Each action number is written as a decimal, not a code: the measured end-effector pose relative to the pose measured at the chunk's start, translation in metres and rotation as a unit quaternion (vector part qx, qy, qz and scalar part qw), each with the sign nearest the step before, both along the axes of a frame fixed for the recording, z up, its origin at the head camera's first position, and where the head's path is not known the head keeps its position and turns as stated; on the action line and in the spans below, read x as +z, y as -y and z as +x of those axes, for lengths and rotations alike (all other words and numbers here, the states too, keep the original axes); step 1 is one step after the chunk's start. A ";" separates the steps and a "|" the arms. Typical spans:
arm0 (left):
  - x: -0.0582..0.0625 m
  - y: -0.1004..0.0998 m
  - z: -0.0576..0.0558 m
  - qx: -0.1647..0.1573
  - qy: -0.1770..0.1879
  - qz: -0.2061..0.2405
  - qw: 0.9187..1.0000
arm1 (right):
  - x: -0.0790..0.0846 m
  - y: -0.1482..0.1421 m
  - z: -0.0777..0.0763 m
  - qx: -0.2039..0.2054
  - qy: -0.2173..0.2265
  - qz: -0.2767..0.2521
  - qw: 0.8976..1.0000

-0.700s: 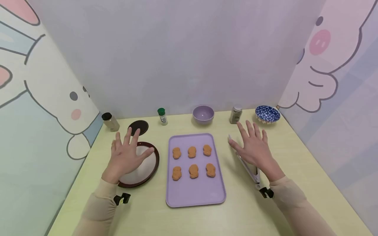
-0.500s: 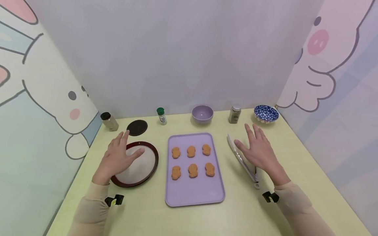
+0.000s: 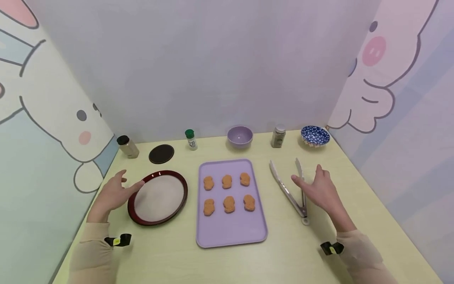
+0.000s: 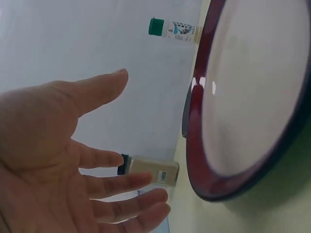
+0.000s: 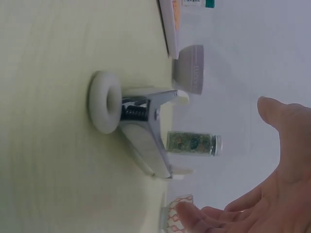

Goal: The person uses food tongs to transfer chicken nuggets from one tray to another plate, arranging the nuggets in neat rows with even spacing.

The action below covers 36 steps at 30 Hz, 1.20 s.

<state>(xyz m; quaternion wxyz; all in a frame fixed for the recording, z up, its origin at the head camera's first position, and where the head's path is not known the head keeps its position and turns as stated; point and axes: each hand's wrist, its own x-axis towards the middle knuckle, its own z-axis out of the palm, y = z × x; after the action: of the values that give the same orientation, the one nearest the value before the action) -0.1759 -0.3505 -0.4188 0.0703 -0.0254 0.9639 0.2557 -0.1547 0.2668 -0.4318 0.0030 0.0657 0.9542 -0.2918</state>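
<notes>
My left hand (image 3: 112, 194) hovers at the left side of a white plate (image 3: 159, 198) with a dark red rim, its thumb over the rim in the head view. In the left wrist view the fingers (image 4: 121, 208) are spread and hold nothing. My right hand (image 3: 322, 190) is above the right arm of a pair of metal tongs (image 3: 288, 193), which lie spread on the table. Thumb and fingers are apart there, with nothing between them. Between the hands lies a purple tray (image 3: 232, 234) bearing several brown nugget-like pieces (image 3: 229, 204) in two rows.
Along the back stand a black-capped jar (image 3: 128, 147), a green-capped shaker (image 3: 191, 139), a purple bowl (image 3: 240, 137), a spice jar (image 3: 278, 136) and a blue patterned bowl (image 3: 315, 136). A black disc (image 3: 161, 154) lies behind the plate. Walls enclose the table's back and sides.
Both hands have moved outward and lower, the left to the plate's left edge, the right off to the tongs' right side. The plate and tongs now show more fully.
</notes>
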 end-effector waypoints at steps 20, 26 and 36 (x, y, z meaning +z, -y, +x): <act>-0.042 0.038 -0.005 0.035 0.107 0.198 0.974 | -0.036 -0.003 0.006 0.015 0.076 0.021 0.997; -0.046 0.043 -0.005 0.053 0.113 0.217 0.968 | -0.041 0.002 0.005 0.012 0.080 0.035 0.996; -0.050 0.051 -0.005 0.060 0.112 0.220 0.967 | -0.041 0.011 0.000 0.007 0.069 0.044 0.997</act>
<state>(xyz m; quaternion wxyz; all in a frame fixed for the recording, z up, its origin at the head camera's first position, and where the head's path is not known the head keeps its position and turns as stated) -0.1813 -0.4011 -0.4687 0.1662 -0.0952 0.8668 0.4603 -0.1543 0.2555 -0.4727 0.0684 0.0789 0.9642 -0.2439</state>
